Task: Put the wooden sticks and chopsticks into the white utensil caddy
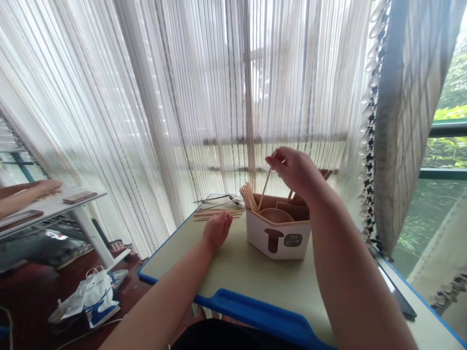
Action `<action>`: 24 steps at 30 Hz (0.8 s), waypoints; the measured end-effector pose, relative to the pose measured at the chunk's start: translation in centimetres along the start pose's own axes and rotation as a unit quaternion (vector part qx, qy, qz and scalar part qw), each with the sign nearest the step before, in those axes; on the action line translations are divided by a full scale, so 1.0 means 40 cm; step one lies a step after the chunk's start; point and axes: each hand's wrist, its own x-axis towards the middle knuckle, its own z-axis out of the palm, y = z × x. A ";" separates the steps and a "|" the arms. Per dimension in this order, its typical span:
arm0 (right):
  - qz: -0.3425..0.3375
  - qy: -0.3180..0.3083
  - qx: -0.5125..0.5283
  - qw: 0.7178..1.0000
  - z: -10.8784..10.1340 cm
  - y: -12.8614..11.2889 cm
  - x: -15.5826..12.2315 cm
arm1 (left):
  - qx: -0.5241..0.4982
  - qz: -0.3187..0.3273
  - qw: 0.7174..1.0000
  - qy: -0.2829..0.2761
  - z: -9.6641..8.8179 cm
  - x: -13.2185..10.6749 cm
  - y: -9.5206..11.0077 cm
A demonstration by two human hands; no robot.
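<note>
My right hand (288, 167) is raised over a white utensil box (260, 236), its fingertips pinching the top of a thin wooden chopstick (265, 187). The chopstick slants down into the box's left part, beside a bundle of upright chopsticks (248, 197). A round brown bowl (276, 215) sits inside the box, and darker sticks (326, 174) show behind my right wrist. My left hand (218, 228) is closed on the tabletop, left of the box; what it holds, if anything, is hidden. Just beyond it lie several loose chopsticks (204, 214).
Metal cutlery (236, 200) lies at the far edge of the blue-rimmed table (233, 282). A dark flat device (397, 291) is at the right. Leftward, another person's hands (45, 187) rest at a white desk (87, 197). Bags (97, 296) stand on the floor. Sheer curtains (189, 97) hang behind.
</note>
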 end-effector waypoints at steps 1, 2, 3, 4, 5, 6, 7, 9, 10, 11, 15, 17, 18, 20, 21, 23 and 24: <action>-0.010 -0.027 -0.008 1.000 0.016 -0.009 -0.001 | 0.003 -0.001 1.000 -0.004 0.001 0.001 0.000; -0.020 -0.055 -0.014 0.998 0.032 -0.019 -0.002 | 0.007 -0.002 1.000 -0.008 0.002 0.001 0.001; -0.029 -0.083 -0.019 0.996 0.049 -0.027 -0.004 | 0.010 -0.003 1.000 -0.012 0.003 0.002 0.001; -0.035 -0.109 -0.023 0.993 0.067 -0.035 -0.006 | 0.014 -0.005 1.000 -0.016 0.004 0.003 0.002; -0.038 -0.133 -0.026 0.990 0.084 -0.041 -0.007 | 0.018 -0.007 1.000 -0.021 0.005 0.004 0.002; -0.037 -0.154 -0.030 0.987 0.099 -0.046 -0.009 | 0.022 -0.012 0.999 -0.026 0.006 0.006 0.003; -0.033 -0.173 -0.034 0.984 0.113 -0.050 -0.010 | 0.026 -0.018 0.999 -0.031 0.007 0.008 0.004; -0.024 -0.197 -0.043 0.979 0.133 -0.055 -0.013 | 0.030 -0.037 0.998 -0.040 0.011 0.012 0.006; -0.020 -0.201 -0.047 0.978 0.139 -0.056 -0.013 | 0.031 -0.046 0.998 -0.043 0.013 0.015 0.007; -0.019 -0.201 -0.049 0.978 0.141 -0.057 -0.014 | 0.031 -0.054 0.997 -0.046 0.015 0.017 0.006; -0.025 -0.191 -0.038 0.981 0.133 -0.057 -0.015 | 0.040 -0.070 0.996 -0.047 0.023 0.022 0.001; -0.033 -0.187 -0.028 0.981 0.125 -0.058 -0.014 | 0.041 -0.067 0.996 -0.047 0.026 0.021 -0.003; -0.035 -0.186 -0.023 0.982 0.121 -0.058 -0.013 | 0.041 -0.065 0.996 -0.046 0.027 0.020 -0.006; -0.037 -0.189 -0.010 0.981 0.118 -0.058 -0.012 | 0.047 -0.065 0.996 -0.041 0.029 0.018 -0.012; -0.038 -0.193 -0.002 0.980 0.117 -0.058 -0.011 | 0.055 -0.067 0.995 -0.042 0.030 0.017 -0.015; -0.038 -0.200 0.010 0.979 0.120 -0.056 -0.010 | 0.077 -0.077 0.992 -0.057 0.033 0.016 -0.021; -0.039 -0.200 0.014 0.979 0.123 -0.054 -0.009 | 0.088 -0.085 0.990 -0.071 0.034 0.016 -0.024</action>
